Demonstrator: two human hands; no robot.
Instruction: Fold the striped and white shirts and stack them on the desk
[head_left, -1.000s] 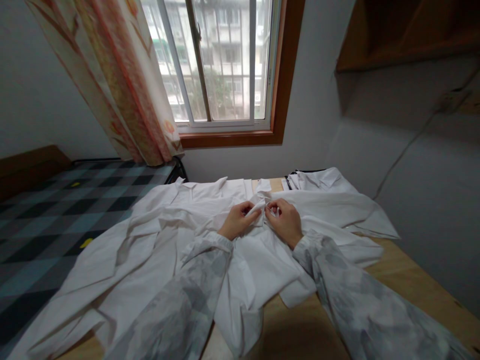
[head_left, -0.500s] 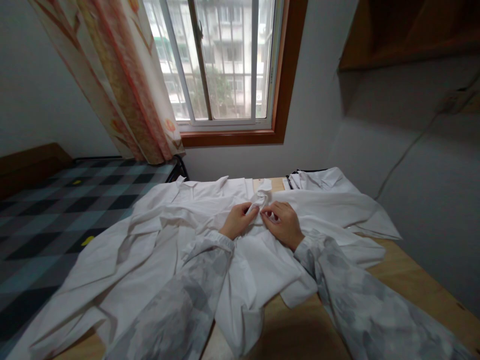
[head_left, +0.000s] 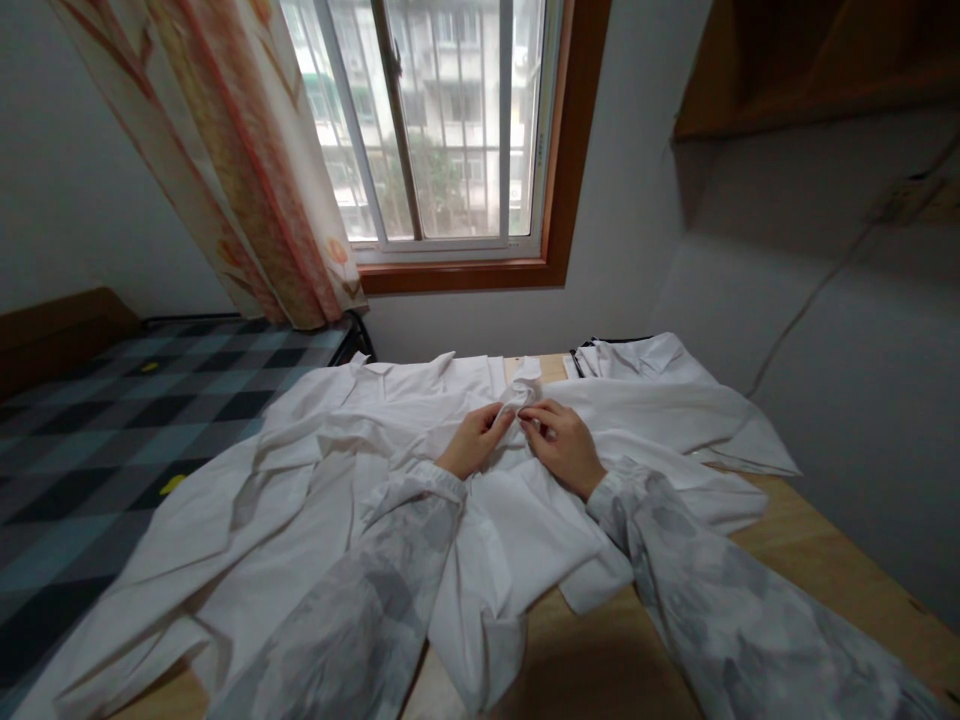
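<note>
A white shirt (head_left: 540, 530) lies spread and rumpled over the table, with one sleeve (head_left: 675, 415) stretching out to the right. My left hand (head_left: 474, 440) pinches its cloth between thumb and fingers, just below a raised, twisted strip (head_left: 525, 378) that looks like the collar. Close beside it, my right hand (head_left: 564, 446) is curled, thumb and fingertips pressed together at the same spot of cloth. Whether a button sits between the fingertips is too small to tell. More white cloth (head_left: 292, 490) with folds and flaps covers the left side.
Pale wood of the table (head_left: 832, 560) shows at the right and front. A folded white garment (head_left: 637, 355) lies at the back right. On the left is a bed with a checked cover (head_left: 67, 490). Behind are a curtain (head_left: 262, 200) and a window (head_left: 457, 130); a wooden shelf (head_left: 817, 110) hangs right.
My right fingertips have shifted slightly and closed in nearer to my left thumb. Both hands stay at the same place on the cloth, and the shirt lies as before.
</note>
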